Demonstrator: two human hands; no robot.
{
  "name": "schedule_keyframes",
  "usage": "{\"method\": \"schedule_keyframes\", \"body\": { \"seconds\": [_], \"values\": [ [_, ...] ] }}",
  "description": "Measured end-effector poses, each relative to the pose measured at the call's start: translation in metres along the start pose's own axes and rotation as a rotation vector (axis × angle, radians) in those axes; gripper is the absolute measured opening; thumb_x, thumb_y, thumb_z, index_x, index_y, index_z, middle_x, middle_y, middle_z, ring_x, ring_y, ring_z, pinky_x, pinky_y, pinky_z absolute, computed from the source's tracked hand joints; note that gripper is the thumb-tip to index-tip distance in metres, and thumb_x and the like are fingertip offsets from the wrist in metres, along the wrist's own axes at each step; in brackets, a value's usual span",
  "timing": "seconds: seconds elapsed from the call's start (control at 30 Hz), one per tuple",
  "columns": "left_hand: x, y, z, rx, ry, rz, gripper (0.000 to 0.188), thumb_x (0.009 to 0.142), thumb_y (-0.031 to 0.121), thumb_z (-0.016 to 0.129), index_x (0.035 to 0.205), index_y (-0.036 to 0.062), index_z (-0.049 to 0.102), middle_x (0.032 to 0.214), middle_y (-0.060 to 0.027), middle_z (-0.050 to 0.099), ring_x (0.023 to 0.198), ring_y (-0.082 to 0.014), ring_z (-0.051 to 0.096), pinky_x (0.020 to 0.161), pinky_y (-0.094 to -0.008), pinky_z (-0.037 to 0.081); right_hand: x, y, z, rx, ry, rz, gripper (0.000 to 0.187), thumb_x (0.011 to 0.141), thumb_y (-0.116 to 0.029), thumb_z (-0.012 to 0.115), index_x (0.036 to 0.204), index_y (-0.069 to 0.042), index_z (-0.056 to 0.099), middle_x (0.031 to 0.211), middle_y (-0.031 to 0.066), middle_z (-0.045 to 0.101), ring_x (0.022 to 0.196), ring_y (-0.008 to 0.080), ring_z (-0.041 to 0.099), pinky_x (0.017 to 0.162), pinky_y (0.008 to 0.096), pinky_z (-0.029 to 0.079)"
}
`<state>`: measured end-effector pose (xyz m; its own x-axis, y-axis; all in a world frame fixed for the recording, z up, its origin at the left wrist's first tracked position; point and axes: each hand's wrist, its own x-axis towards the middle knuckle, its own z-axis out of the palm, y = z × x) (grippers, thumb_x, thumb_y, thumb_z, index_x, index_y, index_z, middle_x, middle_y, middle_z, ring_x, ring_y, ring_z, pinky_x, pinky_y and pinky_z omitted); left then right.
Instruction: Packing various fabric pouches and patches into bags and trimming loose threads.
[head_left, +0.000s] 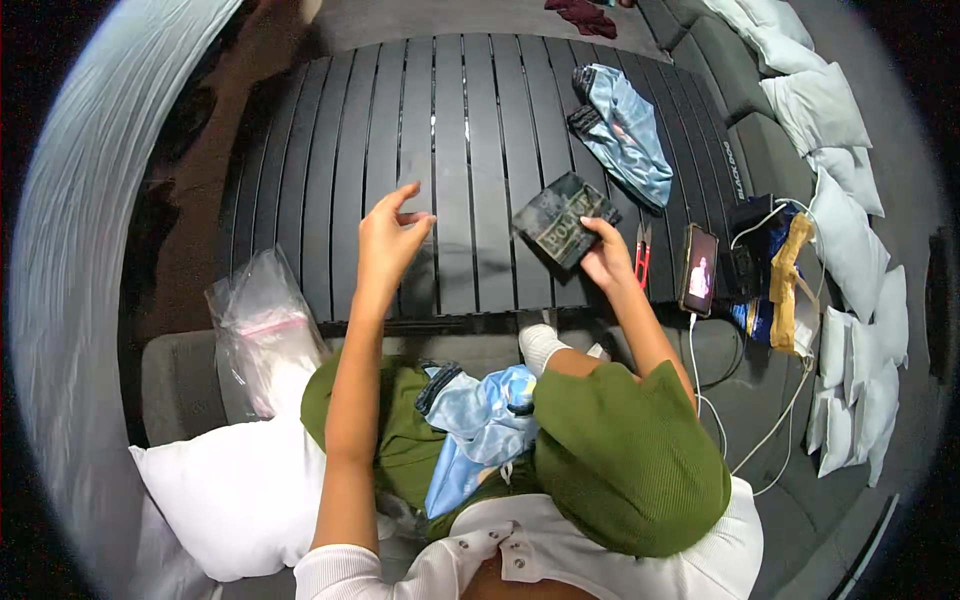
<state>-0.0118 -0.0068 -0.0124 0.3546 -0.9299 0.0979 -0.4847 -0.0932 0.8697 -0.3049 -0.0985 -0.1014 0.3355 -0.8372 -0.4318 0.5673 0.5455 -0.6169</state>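
Observation:
My right hand (606,256) grips a flat, dark, square box (566,222) with pale lettering, its thumb on the near right corner, above the table's front part. To the left my left hand (392,240) is raised over the table edge, thumb and forefinger apart, with nothing visible in it. On my lap lies a crumpled light-blue cloth piece (480,420) with dark gathered trim. A similar light-blue cloth piece (625,130) is on the table beyond the box. Beside my right hand are red-handled thread snips (642,258).
The black slatted table (450,110) spans the front. At its right edge a phone (699,270) is plugged into a white cable, near a blue and yellow bag (790,280). A clear plastic bag (265,335) and white pillow (235,500) lie left. White cushions (850,240) line the right.

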Motion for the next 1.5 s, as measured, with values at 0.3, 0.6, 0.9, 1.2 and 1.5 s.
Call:
{"method": "schedule_keyframes", "body": {
  "seconds": [0.3,0.6,0.9,1.2,1.5],
  "values": [
    [0.036,-0.016,-0.019,-0.654,0.235,-0.237,0.054,0.078,-0.003,0.055,0.129,-0.0048,0.036,0.126,-0.0167,0.044,0.096,-0.0225,0.059,0.075,-0.0266,0.049,-0.029,-0.015,-0.024,0.152,-0.109,0.323,0.037,0.077,-0.007,0.049,0.112,0.005,0.048,0.109,0.0187,0.057,0.100,0.0313,0.057,0.094,0.0467,0.042],
    [0.040,-0.062,-0.075,0.389,0.450,-0.322,0.053,0.074,-0.002,0.056,0.125,-0.0026,0.042,0.120,-0.0197,0.051,0.095,-0.0240,0.060,0.080,-0.0319,0.048,-0.047,-0.017,0.001,-0.147,-0.209,0.526,0.030,0.076,0.001,0.049,0.105,0.008,0.051,0.100,0.0166,0.060,0.089,0.0259,0.062,0.079,0.0404,0.051],
    [0.018,-0.011,-0.008,0.261,-0.194,0.073,0.048,0.070,-0.006,0.046,0.117,0.0032,0.051,0.116,-0.0202,0.053,0.105,-0.0338,0.052,0.091,-0.0385,0.041,-0.068,-0.021,0.055,-0.225,-0.378,0.689,0.045,0.069,0.008,0.048,0.114,0.009,0.046,0.104,0.0181,0.058,0.090,0.0264,0.062,0.082,0.0386,0.051],
    [-0.016,0.050,0.021,0.319,-0.141,0.297,0.064,0.071,-0.005,0.054,0.130,0.0105,0.038,0.132,-0.0143,0.040,0.094,-0.0335,0.058,0.073,-0.0364,0.049,-0.094,-0.060,0.101,0.064,-0.434,0.685,0.035,0.073,0.006,0.047,0.108,0.013,0.047,0.101,0.0227,0.059,0.087,0.0297,0.063,0.079,0.0415,0.052],
    [-0.032,0.083,0.028,0.455,-0.002,0.437,0.055,0.072,-0.006,0.046,0.126,0.0002,0.041,0.133,-0.0146,0.040,0.098,-0.0291,0.058,0.077,-0.0341,0.049,-0.096,-0.076,0.115,0.100,-0.361,0.555,0.040,0.080,-0.004,0.043,0.118,0.009,0.043,0.112,0.0245,0.054,0.102,0.0341,0.056,0.092,0.0487,0.042]
  ]
}}
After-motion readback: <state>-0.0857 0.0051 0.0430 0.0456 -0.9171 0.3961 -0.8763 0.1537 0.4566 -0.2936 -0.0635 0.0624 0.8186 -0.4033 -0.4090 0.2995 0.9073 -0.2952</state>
